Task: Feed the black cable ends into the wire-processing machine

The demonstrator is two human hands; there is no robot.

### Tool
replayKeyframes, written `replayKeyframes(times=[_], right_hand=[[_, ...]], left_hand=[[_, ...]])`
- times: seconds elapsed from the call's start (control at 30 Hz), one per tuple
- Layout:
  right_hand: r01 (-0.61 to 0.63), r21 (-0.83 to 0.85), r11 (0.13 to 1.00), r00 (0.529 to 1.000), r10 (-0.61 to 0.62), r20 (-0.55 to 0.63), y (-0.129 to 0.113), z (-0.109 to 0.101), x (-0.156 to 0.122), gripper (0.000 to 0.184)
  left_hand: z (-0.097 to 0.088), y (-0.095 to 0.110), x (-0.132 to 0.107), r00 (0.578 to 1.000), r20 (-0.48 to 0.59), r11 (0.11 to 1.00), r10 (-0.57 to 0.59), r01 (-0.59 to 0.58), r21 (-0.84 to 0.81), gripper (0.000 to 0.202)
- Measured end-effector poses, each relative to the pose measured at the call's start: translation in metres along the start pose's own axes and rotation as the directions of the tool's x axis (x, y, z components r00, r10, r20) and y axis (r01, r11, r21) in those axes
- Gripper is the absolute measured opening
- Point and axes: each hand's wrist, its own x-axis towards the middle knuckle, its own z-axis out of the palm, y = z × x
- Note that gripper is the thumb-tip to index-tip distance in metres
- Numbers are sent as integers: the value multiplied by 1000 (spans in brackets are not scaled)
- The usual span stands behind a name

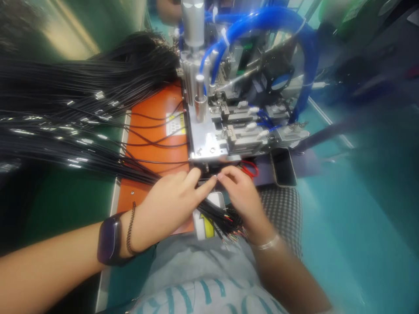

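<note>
My left hand (173, 196) reaches in over a bundle of black cables (144, 173), its fingers curled and pressed together at the front of the machine (209, 141). The cables run in from the left, under this hand, and come out with stripped coloured wire ends (234, 231) near my lap. At the left fingertip, my right hand (240, 196) pinches with thumb and index finger. Whatever sits between those fingertips is too small to make out. Several single black cables (157, 162) lead across an orange plate (147, 150) into the machine's side.
A large heap of black cables (98, 83) lies at the left. Thick blue tubing (307, 48) arches over the machine. A phone (283, 168) lies right of my hands, near a red loop (250, 169). A checked stool seat (283, 209) is below. Another person's arm (168, 11) shows at the top.
</note>
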Motion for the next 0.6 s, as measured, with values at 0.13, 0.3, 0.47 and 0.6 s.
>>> replayKeyframes(times=[0.13, 0.3, 0.47, 0.6], right_hand=[[-49, 146, 988, 999, 47, 16, 6, 5, 0, 13], [317, -216, 924, 947, -320, 24, -1, -3, -6, 23], [480, -418, 771, 875, -457, 162, -16, -11, -7, 16], [445, -461, 768, 890, -437, 131, -20, -8, -6, 9]], left_hand=[[-1, 0, 2, 1000, 22, 999, -18, 18, -39, 59], [5, -3, -2, 989, -142, 998, 33, -40, -46, 37], [9, -5, -4, 968, -245, 995, 54, -72, -67, 25], [8, -5, -5, 974, -223, 997, 37, -51, -55, 23]])
